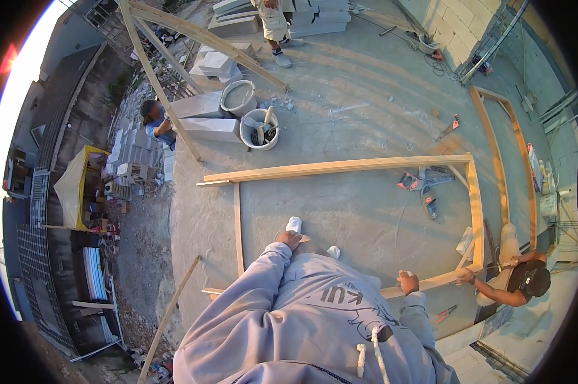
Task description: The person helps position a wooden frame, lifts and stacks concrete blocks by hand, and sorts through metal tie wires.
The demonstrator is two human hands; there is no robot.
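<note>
My left hand (pixel 289 240) is held low in front of my body, beside my leg. A white shoe (pixel 294 224) shows just beyond it, and its fingers are mostly hidden. My right hand (pixel 408 281) is closed, its fingers curled, at the near rail of a wooden frame (pixel 340 168). Whether it grips that rail or something small, I cannot make out. The frame lies on the concrete floor around my feet. At its right corner a crouching person (pixel 518 281) reaches a hand to the wood.
Power tools (pixel 424 185) lie inside the frame. Pliers (pixel 445 313) rest near my right side. A second wooden frame (pixel 493 147) lies to the right. Buckets (pixel 259 130) and pale blocks (pixel 205 118) stand ahead by a timber brace. Another person (pixel 275 25) stands farther back. The slab edge drops away left.
</note>
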